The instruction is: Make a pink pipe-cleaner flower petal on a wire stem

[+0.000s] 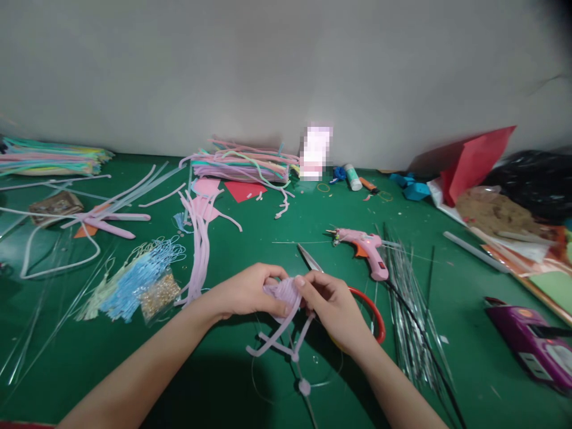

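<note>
While both hands meet over the near middle of the green desk [469, 369], they hold one fuzzy pink bundle [286, 291] between them. The left hand [248, 292] wraps around the bundle's left side, with the thumb pressed on the front. The right hand [333, 307] pinches the bundle's right side with the fingertips pressed together. A few loose fuzzy ends hang down from the bundle toward the near edge.

A pair of scissors [311, 260] lies on the desk just behind the right hand, and its red handle pokes out on the hand's right side. A pink glue gun [367, 250] lies a little farther back, beside a bunch of thin silver wires [406, 292]. A pile of fuzzy sticks [243, 164] in many colours sits at the far edge by the wall. Blue tassels [134, 280] lie toward the left side. A purple box [531, 345] sits near the right edge, and red paper [473, 158] stands in the far right corner.
</note>
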`<action>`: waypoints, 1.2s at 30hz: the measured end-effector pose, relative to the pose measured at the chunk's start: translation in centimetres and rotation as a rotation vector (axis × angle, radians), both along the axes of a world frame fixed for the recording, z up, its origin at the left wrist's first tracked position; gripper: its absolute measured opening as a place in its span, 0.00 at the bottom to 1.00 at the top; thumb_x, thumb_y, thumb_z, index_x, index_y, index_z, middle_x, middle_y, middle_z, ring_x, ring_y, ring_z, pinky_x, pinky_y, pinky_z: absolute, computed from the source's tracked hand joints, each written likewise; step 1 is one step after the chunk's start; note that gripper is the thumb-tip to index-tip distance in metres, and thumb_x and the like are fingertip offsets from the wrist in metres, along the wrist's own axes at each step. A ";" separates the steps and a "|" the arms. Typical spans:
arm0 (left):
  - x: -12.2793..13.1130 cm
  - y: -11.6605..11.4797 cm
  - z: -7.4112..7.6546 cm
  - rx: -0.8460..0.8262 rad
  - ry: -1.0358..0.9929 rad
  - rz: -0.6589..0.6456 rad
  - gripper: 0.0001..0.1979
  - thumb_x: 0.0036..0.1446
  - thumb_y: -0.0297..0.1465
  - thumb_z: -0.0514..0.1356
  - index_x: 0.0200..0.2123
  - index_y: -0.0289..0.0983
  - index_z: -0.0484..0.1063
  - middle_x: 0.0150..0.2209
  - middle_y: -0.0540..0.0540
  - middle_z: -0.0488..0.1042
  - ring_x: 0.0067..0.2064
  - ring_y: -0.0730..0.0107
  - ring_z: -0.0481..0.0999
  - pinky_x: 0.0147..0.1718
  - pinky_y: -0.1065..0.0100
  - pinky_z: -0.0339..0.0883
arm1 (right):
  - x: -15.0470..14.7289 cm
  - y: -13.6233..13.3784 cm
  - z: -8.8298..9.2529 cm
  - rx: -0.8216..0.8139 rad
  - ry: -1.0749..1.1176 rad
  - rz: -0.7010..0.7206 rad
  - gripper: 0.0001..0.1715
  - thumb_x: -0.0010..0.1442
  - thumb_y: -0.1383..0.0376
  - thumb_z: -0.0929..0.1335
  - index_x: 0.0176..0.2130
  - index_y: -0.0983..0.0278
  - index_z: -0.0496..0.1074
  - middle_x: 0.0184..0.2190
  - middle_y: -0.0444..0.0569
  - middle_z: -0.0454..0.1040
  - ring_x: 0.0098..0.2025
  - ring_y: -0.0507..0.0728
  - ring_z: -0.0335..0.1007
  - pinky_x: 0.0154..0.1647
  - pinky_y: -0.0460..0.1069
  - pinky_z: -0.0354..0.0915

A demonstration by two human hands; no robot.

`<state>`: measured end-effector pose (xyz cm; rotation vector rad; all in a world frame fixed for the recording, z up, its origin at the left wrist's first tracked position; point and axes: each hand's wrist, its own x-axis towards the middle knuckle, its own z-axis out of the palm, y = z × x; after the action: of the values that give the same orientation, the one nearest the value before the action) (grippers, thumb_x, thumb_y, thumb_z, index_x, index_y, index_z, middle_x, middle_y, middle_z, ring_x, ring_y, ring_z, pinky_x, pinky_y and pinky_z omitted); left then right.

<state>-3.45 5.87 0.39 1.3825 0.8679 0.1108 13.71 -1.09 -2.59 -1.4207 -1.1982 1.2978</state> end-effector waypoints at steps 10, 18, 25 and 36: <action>0.0 -0.4 -0.1 -0.008 0.004 -0.013 0.22 0.42 0.29 0.67 0.43 0.35 0.68 0.25 0.56 0.68 0.25 0.76 0.65 0.23 0.75 0.56 | -0.1 -0.1 0.1 0.097 -0.203 -0.029 0.21 0.60 0.52 0.65 0.23 0.63 0.64 0.19 0.40 0.58 0.22 0.50 0.53 0.22 0.45 0.52; 0.0 -0.3 0.0 0.001 0.004 -0.039 0.22 0.42 0.31 0.69 0.42 0.36 0.69 0.24 0.57 0.67 0.24 0.78 0.64 0.22 0.75 0.55 | -0.2 -0.1 0.3 0.067 -0.166 -0.007 0.24 0.60 0.50 0.65 0.22 0.63 0.61 0.18 0.39 0.56 0.22 0.50 0.51 0.22 0.45 0.50; 0.3 -0.5 -0.2 -0.044 -0.009 -0.024 0.27 0.40 0.31 0.69 0.46 0.36 0.67 0.26 0.55 0.70 0.26 0.74 0.68 0.24 0.74 0.58 | -0.3 0.0 0.2 0.071 -0.169 -0.023 0.22 0.59 0.52 0.66 0.23 0.63 0.62 0.19 0.40 0.59 0.23 0.50 0.54 0.23 0.46 0.52; 0.3 -0.3 -0.5 -0.049 -0.134 0.097 0.15 0.52 0.39 0.64 0.38 0.34 0.73 0.27 0.52 0.70 0.29 0.75 0.67 0.30 0.73 0.59 | -0.1 -0.1 0.6 0.143 -0.162 -0.127 0.24 0.57 0.50 0.66 0.20 0.62 0.58 0.16 0.38 0.53 0.20 0.49 0.48 0.20 0.45 0.48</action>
<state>-3.18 5.60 -0.12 1.2725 0.8206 0.2526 13.64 -1.17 -1.99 -1.4932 -1.2591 1.0063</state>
